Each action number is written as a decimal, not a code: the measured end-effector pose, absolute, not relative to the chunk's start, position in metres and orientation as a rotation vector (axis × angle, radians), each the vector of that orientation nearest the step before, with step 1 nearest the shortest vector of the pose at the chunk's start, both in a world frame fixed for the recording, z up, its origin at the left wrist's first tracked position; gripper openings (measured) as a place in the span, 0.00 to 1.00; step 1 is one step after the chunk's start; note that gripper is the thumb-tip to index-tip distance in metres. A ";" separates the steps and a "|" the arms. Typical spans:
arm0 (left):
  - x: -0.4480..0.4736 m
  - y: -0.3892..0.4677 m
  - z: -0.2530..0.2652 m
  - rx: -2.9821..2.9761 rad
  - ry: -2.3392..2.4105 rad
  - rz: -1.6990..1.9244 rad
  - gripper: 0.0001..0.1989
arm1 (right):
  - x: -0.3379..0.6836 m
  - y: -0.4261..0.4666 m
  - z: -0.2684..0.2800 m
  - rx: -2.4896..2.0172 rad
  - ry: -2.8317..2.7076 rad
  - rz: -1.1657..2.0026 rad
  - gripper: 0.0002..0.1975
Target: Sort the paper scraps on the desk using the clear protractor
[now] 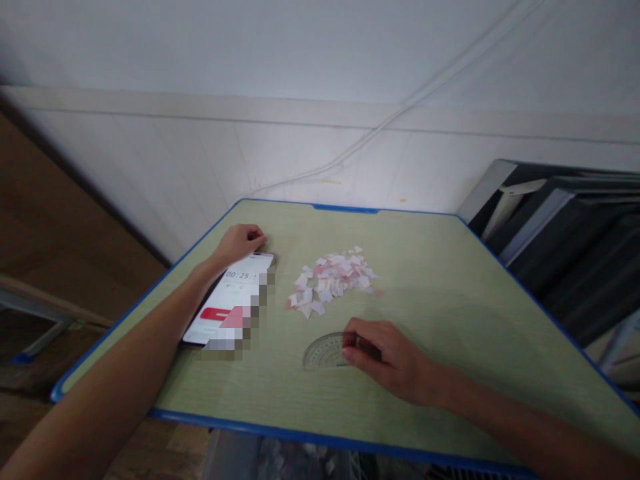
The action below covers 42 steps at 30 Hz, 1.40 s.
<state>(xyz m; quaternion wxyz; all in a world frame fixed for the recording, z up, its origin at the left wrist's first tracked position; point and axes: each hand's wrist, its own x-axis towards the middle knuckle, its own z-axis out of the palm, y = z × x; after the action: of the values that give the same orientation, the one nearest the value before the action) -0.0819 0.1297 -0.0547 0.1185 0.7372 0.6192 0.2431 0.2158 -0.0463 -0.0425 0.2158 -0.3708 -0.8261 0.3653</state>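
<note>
My right hand [387, 357] pinches the right end of a clear semicircular protractor [323, 353] between thumb and fingers, close over the table. The protractor's curved edge faces away from me and its straight edge faces me. Just beyond it lies a loose heap of small white and pink paper scraps [333, 280]. Curled loosely, with nothing visible in it, my left hand [241, 241] rests on the table at the far end of a phone [237, 290]. The phone shows a running timer and a red button; its right side is blurred by blocks.
The pale green table [425, 267] has a blue rim and stands against a white wall. Dark folded panels [575, 227] lean beside its right edge. A brown wooden board [65, 200] is at the left. Below the front edge, a bin [295, 460] contains more scraps.
</note>
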 end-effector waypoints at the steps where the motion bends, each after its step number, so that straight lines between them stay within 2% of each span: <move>1: -0.082 0.130 -0.055 2.156 1.808 0.712 0.13 | 0.216 -0.046 -0.042 -1.031 -2.283 1.015 0.07; 19: -0.081 0.131 -0.055 2.160 1.804 0.729 0.12 | 0.217 -0.046 -0.041 -1.081 -2.259 1.035 0.07; 26: -0.080 0.130 -0.055 2.141 1.804 0.742 0.11 | 0.218 -0.044 -0.043 -1.103 -2.141 1.162 0.07; 42: -0.080 0.130 -0.055 2.146 1.818 0.728 0.12 | 0.218 -0.045 -0.043 -1.079 -2.222 1.127 0.06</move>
<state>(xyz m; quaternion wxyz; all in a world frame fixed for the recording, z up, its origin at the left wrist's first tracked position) -0.0800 0.1303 -0.0546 0.1178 0.7336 0.6213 0.2489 0.2178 -0.0449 -0.0434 0.2116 -0.3884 -0.7998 0.4058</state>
